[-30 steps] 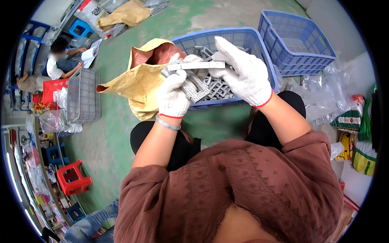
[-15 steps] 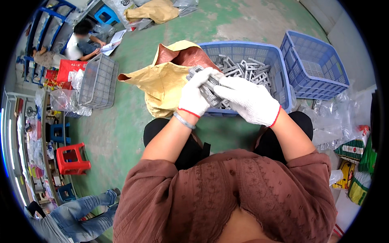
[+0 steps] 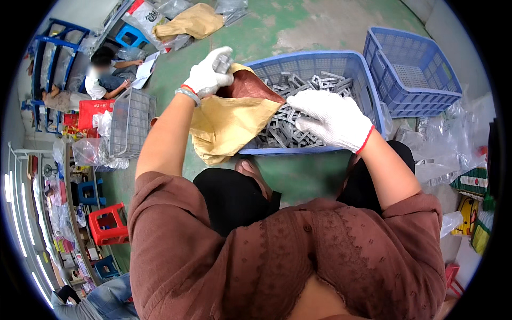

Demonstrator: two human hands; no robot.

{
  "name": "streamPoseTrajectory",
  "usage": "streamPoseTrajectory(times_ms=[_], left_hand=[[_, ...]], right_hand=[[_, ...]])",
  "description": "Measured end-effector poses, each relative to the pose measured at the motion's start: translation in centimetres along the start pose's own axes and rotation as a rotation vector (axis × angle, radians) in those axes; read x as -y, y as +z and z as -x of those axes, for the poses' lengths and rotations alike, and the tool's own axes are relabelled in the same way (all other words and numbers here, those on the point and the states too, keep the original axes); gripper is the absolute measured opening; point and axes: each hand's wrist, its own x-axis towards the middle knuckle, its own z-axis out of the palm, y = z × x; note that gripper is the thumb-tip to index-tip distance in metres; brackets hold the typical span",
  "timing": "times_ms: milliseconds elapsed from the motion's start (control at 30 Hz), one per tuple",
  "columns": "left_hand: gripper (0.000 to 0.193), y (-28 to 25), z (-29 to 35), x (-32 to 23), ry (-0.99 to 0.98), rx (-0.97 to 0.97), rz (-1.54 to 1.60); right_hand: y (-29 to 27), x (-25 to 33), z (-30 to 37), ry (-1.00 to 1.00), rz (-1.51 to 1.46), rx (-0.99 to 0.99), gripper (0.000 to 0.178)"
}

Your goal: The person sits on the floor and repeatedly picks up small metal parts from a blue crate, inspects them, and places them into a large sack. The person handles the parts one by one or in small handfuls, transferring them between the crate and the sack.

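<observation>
My left hand (image 3: 209, 73), in a white knitted glove, is closed round a small bundle of grey slotted metal parts (image 3: 221, 64). It is raised at the far left edge of a yellow-brown paper sack (image 3: 221, 124), beside the mouth with its reddish lining. My right hand (image 3: 332, 118), gloved alike, is over a blue plastic crate (image 3: 314, 55); its fingertips meet the sack's right corner and appear to grip it. The sack overlaps the crate's left side. Many loose grey metal parts (image 3: 288, 130) lie in the crate under my right hand.
A second blue crate (image 3: 413, 98) stands at the right, near clear plastic bags (image 3: 445, 141). On the left are a grey crate (image 3: 132, 125), a red stool (image 3: 108, 224) and crowded shelves. A person (image 3: 104, 74) sits at the far left with papers; another person's jeans (image 3: 109, 298) show at the lower left.
My hands have parted. The left carried the metal parts left and away from me to the sack's mouth; the right now meets the sack's corner. The sack's opening has shifted.
</observation>
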Motion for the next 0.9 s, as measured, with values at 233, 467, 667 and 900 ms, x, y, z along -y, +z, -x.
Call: streamPoseTrajectory(times_ms=[233, 467, 667, 900], left_hand=[[0.077, 0.7, 3.2, 1.8, -0.43, 0.517, 0.002], [0.065, -2.4, 2.7, 2.7, -0.564, 0.495, -0.982], [0.052, -5.5, 4.7, 8.2, -1.103, 0.621, -0.814], [0.122, -7.5, 6.4, 3.2, -0.932, 0.27, -1.332]], right_hand=[[-1.2, -1.4, -0.2, 0.116, 0.012, 0.056, 0.043], [-1.5, -1.8, -0.3, 0.189, 0.0, 0.135, 0.043], [-1.6, -2.3, -0.5, 0.231, -0.017, 0.147, 0.044], [-2.9, -2.9, -0.7, 0.406, 0.022, 0.091, 0.045]])
